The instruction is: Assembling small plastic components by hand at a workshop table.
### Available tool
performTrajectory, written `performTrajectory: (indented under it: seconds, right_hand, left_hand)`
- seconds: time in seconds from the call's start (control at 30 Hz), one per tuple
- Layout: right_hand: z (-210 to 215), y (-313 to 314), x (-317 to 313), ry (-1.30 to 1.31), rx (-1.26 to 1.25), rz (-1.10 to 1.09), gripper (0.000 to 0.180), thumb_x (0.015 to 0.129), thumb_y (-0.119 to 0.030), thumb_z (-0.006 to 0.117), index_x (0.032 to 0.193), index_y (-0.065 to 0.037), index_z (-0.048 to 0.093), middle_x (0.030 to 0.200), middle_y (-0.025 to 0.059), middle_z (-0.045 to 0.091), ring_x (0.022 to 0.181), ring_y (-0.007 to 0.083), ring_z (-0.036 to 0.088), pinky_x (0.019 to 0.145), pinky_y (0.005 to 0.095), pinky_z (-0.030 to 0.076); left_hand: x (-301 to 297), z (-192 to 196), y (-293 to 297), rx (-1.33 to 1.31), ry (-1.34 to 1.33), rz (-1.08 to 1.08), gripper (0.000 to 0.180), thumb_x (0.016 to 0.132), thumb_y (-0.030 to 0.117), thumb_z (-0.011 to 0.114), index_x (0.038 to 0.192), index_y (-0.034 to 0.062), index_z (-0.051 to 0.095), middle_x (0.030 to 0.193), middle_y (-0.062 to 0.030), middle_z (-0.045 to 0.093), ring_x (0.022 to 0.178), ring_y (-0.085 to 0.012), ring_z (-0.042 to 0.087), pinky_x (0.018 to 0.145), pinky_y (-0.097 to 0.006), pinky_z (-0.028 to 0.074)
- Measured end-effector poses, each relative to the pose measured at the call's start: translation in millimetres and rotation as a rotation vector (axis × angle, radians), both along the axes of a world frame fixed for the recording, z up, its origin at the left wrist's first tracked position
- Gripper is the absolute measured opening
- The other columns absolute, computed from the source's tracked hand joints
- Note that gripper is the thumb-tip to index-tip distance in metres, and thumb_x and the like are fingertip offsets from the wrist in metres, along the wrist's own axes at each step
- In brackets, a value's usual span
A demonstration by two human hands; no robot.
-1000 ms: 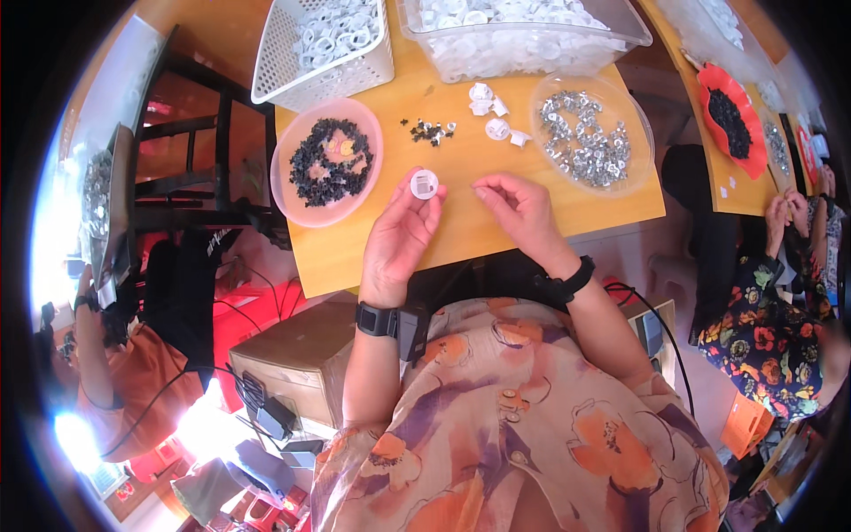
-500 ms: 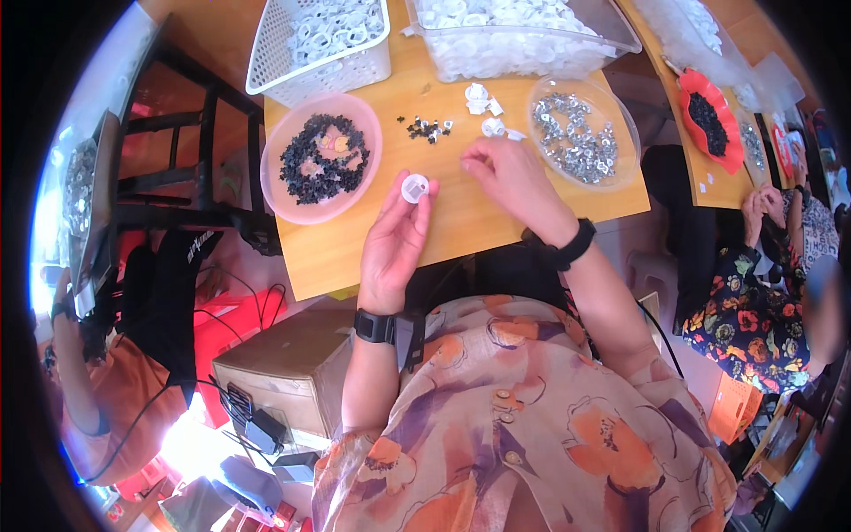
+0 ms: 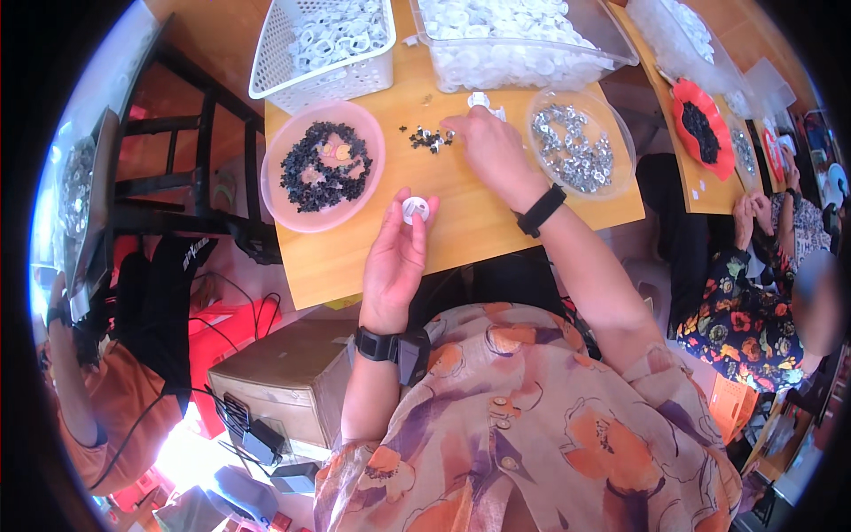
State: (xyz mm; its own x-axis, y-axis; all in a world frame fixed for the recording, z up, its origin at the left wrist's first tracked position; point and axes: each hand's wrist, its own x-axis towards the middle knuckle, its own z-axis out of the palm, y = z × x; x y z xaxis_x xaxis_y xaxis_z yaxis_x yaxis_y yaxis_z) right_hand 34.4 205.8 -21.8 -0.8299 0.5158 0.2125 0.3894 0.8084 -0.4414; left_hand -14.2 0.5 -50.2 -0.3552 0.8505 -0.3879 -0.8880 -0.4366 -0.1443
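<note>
My left hand (image 3: 392,262) holds a small white round plastic piece (image 3: 415,209) between thumb and fingers, above the near part of the table. My right hand (image 3: 498,152) reaches over the table, its fingertips drawn together at the right edge of a small loose pile of black parts (image 3: 427,139). Whether a part is between those fingertips is too small to see. Just beyond the right hand lie a few white plastic pieces (image 3: 480,99), partly hidden by it. A pink round tray (image 3: 273,168) of black star-like parts is on the left, and a clear round tray (image 3: 630,151) of small silvery metal parts on the right.
At the back of the wooden table (image 3: 328,270) stand a white perforated basket (image 3: 381,71) and a clear bin (image 3: 532,51), both full of white pieces. A cardboard box (image 3: 275,363) sits below at left. Co-workers (image 3: 740,306) sit at both sides; a red tray (image 3: 683,97) is at right.
My right hand has moved away from me and slightly left, to the small black pile. My left hand still holds the white round piece, slightly lower in the picture.
</note>
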Motion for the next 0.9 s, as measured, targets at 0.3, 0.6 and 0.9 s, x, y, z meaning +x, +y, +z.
performTrajectory:
  seconds: [0.3,0.6,0.9]
  right_hand:
    - [-16,-2,24,0.039,0.095,0.048,0.013,0.079,-0.005,0.055,0.078,-0.001,0.067,0.08,0.0199,0.058,0.072,0.0374,0.063,0.065,0.0458,0.051]
    - [11,-20,58,0.17,-0.862,0.047,0.016,0.081,-0.009,0.067,0.091,0.004,0.068,0.087,0.0145,0.068,0.073,0.0198,0.064,0.069,0.0289,0.051]
    - [3,-24,66,0.263,-1.322,0.138,0.02,0.084,-0.013,0.069,0.098,0.001,0.069,0.091,0.0052,0.069,0.083,0.0093,0.062,0.076,0.0225,0.049]
  left_hand:
    - [4,4,4,-0.038,0.061,-0.034,0.031,0.097,0.012,0.051,0.126,0.0025,0.051,0.124,-0.019,0.052,0.125,-0.0319,0.047,0.089,-0.029,0.057]
    - [17,14,19,-0.397,0.706,-0.148,0.027,0.096,0.013,0.054,0.115,-0.0049,0.055,0.114,-0.0161,0.059,0.105,-0.0253,0.061,0.089,-0.026,0.054]
    - [34,24,36,-0.503,0.854,-0.146,0.015,0.092,0.013,0.06,0.102,0.0017,0.062,0.098,-0.0058,0.064,0.09,-0.0123,0.061,0.082,-0.025,0.051]
